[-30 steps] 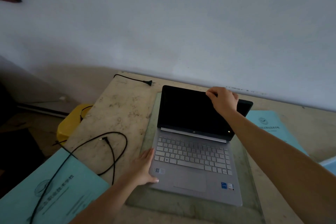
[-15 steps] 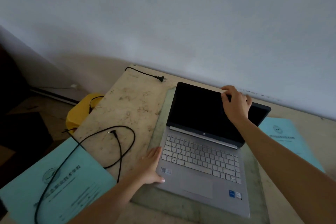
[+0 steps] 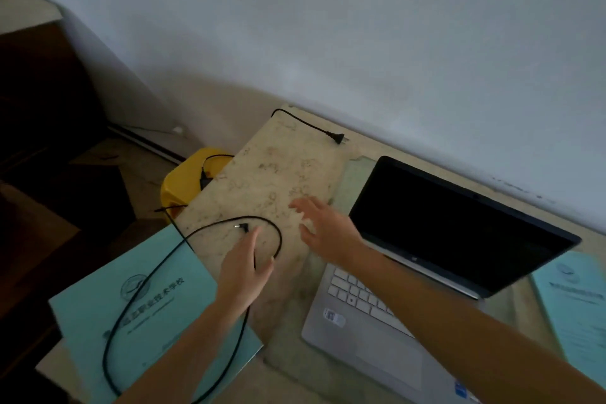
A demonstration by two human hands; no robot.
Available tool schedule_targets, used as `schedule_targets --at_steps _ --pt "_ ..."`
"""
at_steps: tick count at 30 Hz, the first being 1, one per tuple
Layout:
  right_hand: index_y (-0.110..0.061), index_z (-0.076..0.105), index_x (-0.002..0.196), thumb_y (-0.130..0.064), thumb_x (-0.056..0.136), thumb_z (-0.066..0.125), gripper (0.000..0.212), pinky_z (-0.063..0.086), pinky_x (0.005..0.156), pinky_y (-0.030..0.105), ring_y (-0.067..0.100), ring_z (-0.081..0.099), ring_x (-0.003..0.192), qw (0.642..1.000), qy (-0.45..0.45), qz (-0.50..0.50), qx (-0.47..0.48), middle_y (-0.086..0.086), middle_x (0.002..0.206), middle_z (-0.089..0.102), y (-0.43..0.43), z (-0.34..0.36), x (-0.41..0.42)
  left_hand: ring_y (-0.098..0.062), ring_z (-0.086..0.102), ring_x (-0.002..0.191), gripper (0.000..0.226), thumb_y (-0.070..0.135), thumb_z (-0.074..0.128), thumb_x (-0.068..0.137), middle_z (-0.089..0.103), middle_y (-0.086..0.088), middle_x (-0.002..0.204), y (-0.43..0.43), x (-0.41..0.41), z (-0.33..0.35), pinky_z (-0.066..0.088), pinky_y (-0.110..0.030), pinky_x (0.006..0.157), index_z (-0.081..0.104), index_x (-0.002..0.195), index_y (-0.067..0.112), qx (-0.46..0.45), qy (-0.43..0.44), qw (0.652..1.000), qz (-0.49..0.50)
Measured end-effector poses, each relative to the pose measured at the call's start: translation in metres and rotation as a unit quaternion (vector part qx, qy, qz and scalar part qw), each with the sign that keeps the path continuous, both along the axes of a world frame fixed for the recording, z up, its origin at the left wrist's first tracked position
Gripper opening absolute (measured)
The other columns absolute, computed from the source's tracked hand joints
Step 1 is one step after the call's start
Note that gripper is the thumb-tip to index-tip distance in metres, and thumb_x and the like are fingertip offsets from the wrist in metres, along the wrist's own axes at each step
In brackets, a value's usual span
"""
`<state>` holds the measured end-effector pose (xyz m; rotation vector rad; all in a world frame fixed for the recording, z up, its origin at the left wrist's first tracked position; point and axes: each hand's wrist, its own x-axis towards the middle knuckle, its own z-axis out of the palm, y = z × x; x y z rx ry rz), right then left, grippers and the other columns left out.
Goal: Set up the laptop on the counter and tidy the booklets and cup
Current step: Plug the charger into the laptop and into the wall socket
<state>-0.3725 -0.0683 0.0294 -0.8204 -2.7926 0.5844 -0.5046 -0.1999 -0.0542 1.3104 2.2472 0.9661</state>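
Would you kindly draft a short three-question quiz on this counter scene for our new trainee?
1. True or false: the laptop stands open with a dark screen.
2. What lies across the teal booklet at the left end of the counter? A) a cup B) the black cable C) a pen
3. What do the left hand and the right hand hold?
Key: 1 true; 2 B; 3 nothing, both are open above the counter.
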Motion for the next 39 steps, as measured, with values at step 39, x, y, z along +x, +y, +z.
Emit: schedule_targets --at_steps 39 --pt "-0.032 0.068 0.104 -0.034 0.091 0.053 0.020 0.052 0.073 0.028 0.008 0.063 0.086 0.900 0.036 -0.381 -0.207 -0.010 0.100 0.071 -0.080 -0.078 0.255 -0.017 -0.019 0.144 0.082 0.063 0.035 0.088 -0.016 0.005 0.157 0.041 0.181 -0.004 -0.005 -0.040 0.119 -0.010 0.147 0.030 -0.075 0.207 0.910 -0.352"
